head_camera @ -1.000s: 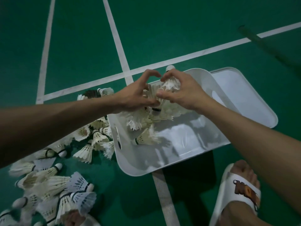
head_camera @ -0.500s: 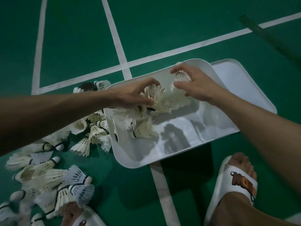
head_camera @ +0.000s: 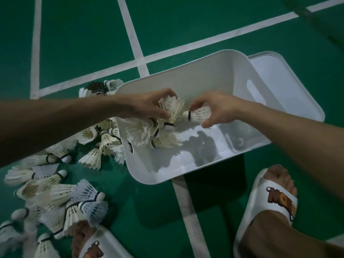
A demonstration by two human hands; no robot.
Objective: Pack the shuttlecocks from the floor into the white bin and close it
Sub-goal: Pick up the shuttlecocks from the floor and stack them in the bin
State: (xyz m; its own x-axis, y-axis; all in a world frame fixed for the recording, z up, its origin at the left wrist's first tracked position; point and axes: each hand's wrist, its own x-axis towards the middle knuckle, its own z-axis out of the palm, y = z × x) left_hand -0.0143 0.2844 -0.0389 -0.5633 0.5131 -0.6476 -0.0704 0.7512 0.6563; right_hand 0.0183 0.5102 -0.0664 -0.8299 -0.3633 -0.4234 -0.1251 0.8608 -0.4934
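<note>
Shuttlecocks (head_camera: 61, 192) crowd the floor (head_camera: 74, 43) at lower left while left grip (head_camera: 145, 108) and right grip (head_camera: 219, 108) each pinch one over the white bin (head_camera: 204, 75), packing underway, release inside likely next.

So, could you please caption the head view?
Left hand and right hand hold shuttlecocks over the white bin; more litter the floor.
</note>
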